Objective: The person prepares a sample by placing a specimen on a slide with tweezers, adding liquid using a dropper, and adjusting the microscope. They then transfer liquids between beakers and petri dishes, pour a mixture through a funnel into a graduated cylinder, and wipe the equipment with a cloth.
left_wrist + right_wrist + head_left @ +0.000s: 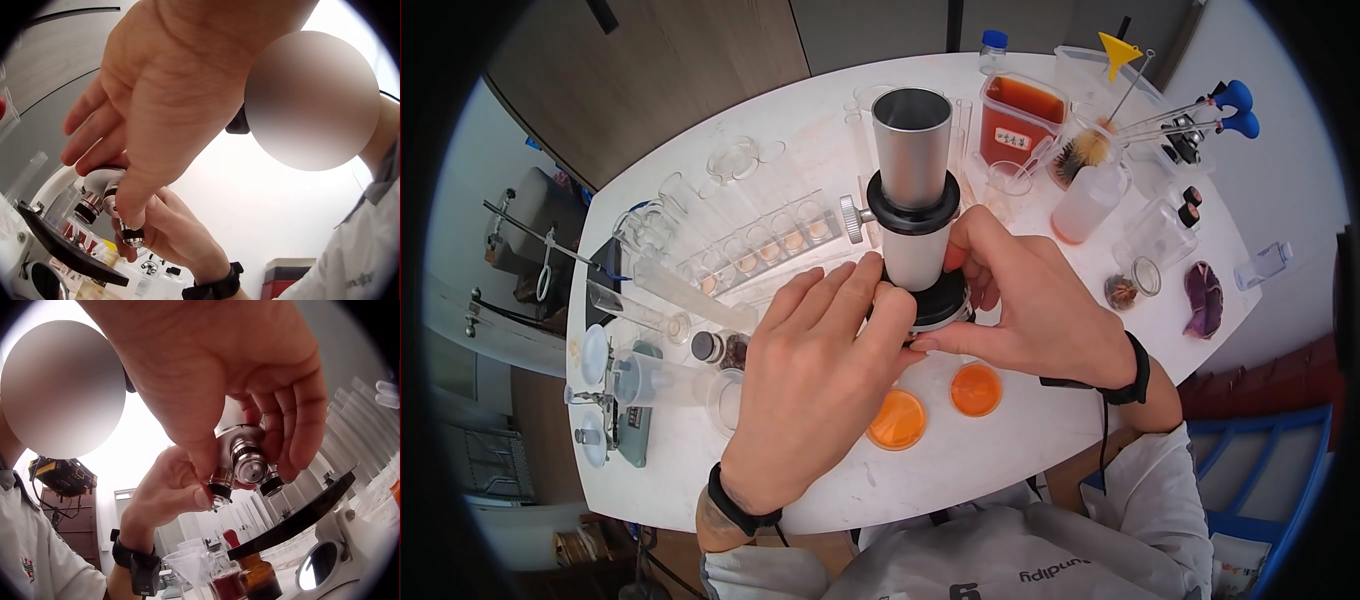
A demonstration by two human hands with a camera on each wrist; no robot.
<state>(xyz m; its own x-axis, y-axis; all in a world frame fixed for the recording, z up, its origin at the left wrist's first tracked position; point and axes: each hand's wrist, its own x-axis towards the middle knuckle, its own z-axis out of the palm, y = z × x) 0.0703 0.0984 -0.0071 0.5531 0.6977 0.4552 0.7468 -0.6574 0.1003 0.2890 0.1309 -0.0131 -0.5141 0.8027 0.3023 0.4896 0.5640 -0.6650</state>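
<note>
A microscope with a silver eyepiece tube (pixel 912 145) and a white body stands in front of me. Its round nosepiece (pixel 940 305) carries silver-and-black objective lenses (pixel 249 464), seen from below in both wrist views. My left hand (pixel 820 365) lies at the nosepiece's left side, its thumb bent against an objective lens. From the right, my right hand (pixel 1040 305) grips the nosepiece, thumb in front and fingers curled behind the lenses. Beneath the lenses is the black stage (pixel 300 519), with a round mirror (pixel 317 569) lower down.
Two orange round dishes (pixel 897 420) lie in front of the microscope. Left are a test tube rack (pixel 775 245), glassware and a balance (pixel 637 400). Right stand a red-brown liquid container (pixel 1022 115), a wash bottle (pixel 1088 205), a small jar (pixel 1122 290) and a purple piece (pixel 1203 300).
</note>
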